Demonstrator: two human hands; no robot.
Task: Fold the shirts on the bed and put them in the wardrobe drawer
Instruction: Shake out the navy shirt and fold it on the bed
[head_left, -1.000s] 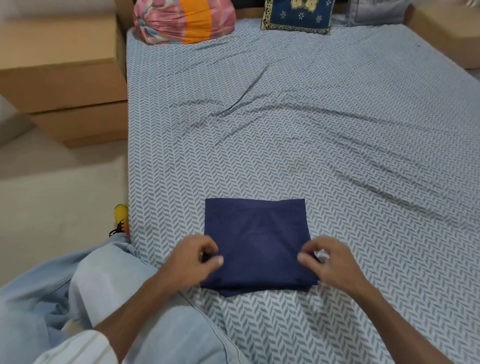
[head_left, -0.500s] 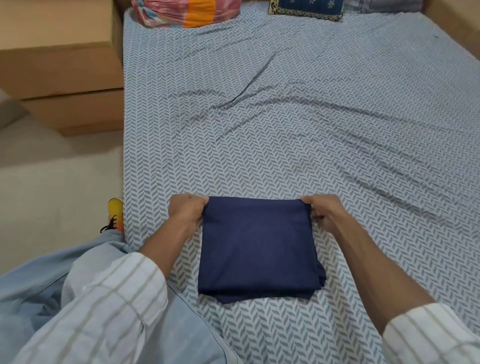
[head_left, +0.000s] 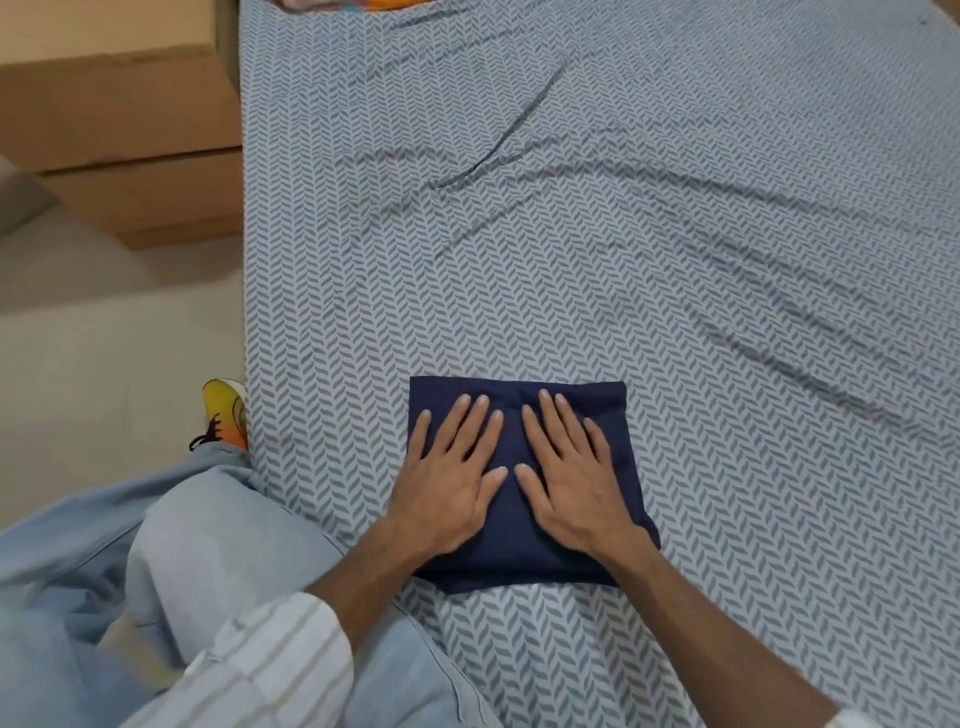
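The folded navy shirt is pressed flat on the bed by the left hand and right hand — fingers straight, spread. Folding seems finished — lifting toward the unseen drawer is probably next.

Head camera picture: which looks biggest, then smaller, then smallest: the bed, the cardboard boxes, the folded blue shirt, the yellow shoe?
1. Bed, fills most of the view.
2. Cardboard boxes, partly cut off by the picture's edge.
3. Folded blue shirt, under both flat hands.
4. Yellow shoe, smallest, partly hidden by the trouser leg.
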